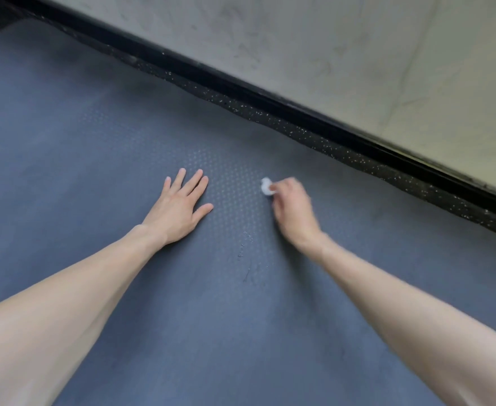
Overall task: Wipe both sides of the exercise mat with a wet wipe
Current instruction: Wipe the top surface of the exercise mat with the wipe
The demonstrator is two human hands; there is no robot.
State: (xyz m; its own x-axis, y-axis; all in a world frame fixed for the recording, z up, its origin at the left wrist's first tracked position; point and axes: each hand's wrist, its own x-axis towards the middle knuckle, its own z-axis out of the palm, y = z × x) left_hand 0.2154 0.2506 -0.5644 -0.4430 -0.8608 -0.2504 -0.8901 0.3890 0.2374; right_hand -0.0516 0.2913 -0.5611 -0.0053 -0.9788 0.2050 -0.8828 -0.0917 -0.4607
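Observation:
A blue-grey exercise mat with a dotted texture lies flat and fills most of the view. My left hand rests flat on it, fingers spread and straight. To its right, my right hand is blurred and grips a small bunched white wet wipe against the mat. Only a bit of the wipe shows beyond the fingers. A few wet drops and a dark streak sit on the mat between my forearms.
Past the mat's far edge runs a strip of black speckled rubber floor. Behind it stands a black baseboard under a pale marbled wall, running diagonally from upper left to right.

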